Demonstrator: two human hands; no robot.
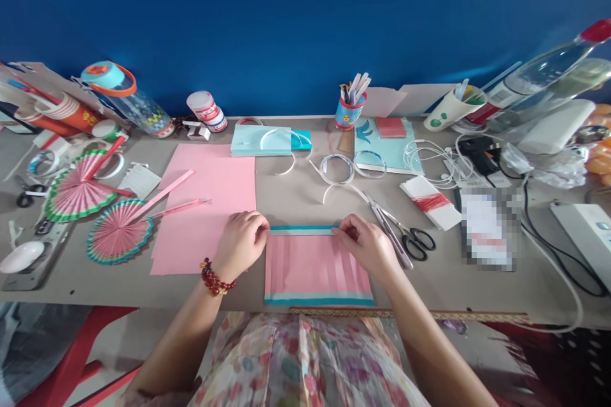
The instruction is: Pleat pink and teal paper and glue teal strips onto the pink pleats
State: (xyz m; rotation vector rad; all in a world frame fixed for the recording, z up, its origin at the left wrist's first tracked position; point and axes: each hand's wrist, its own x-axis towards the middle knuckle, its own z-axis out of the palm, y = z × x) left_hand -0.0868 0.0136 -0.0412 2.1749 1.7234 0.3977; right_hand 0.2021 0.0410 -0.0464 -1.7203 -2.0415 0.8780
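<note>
In front of me a pink sheet of paper [315, 267] lies flat, with a teal and pale-blue strip [300, 230] along its far edge. A matching teal band [317, 300] runs along the near edge. My left hand [244, 238], fingers pinched together, holds the far-left corner at the strip's end. My right hand [365, 243] pinches the same far edge toward its right corner, hiding that corner. Just beyond the right hand lie black-handled scissors [415, 238] and a slim grey-pink tool [391, 235]. Larger pink sheets [205, 203] lie beside and partly under my left hand.
Two folded pink paper fans [119, 232] lie at the left. Rolls of tape [337, 169], pale-blue paper [261, 141] and a pen cup [350, 109] stand or lie farther back. Red string on a white card [430, 202], cables and bottles fill the right side.
</note>
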